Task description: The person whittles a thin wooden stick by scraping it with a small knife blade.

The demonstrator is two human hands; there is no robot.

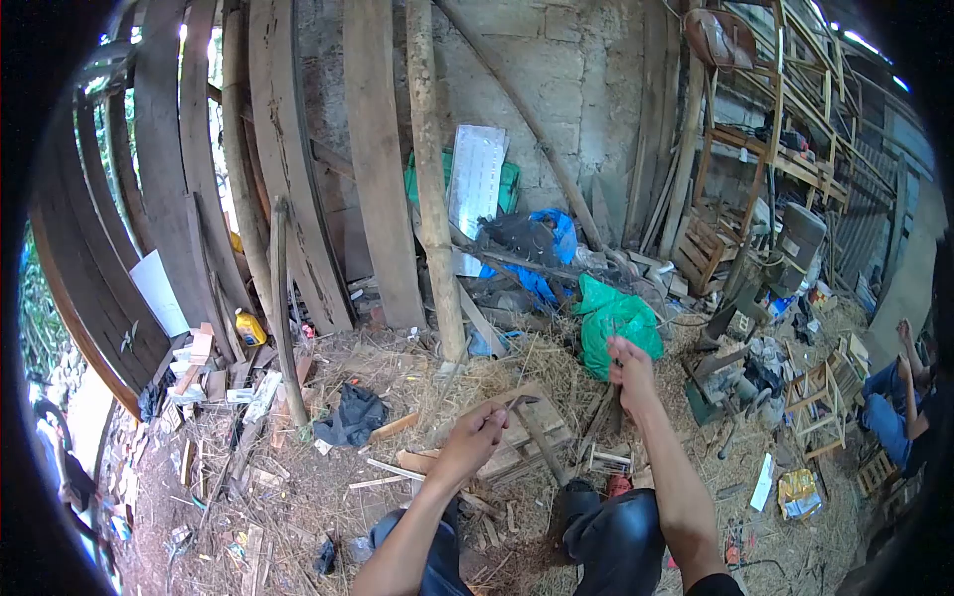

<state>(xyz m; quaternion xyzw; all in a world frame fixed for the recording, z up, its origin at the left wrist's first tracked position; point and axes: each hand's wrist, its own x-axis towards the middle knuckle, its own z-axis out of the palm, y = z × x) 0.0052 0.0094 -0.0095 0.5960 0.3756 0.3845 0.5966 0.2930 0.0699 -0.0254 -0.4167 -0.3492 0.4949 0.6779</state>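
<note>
My left hand [475,439] is closed, thumb against fingers, above a low wooden board. Whatever it pinches is too small to make out. Just past its fingertips is a hammer-like tool [542,443] with a dark metal head and wooden handle, slanting down toward my shoe. Raised higher on the right, my right hand [632,375] is also closed in a pinch, and I cannot tell what is in it. Behind that hand sits a green plastic bag [606,313]. The wooden board [558,417] rests on the straw-covered ground between my legs.
A black plastic sheet [353,415] and wood scraps lie to the left. A yellow bottle [249,328] stands by leaning planks [373,169]. A wooden post [429,199] rises ahead. Small wooden frames [817,405] and a gold packet [798,494] are at right, near another person [887,412].
</note>
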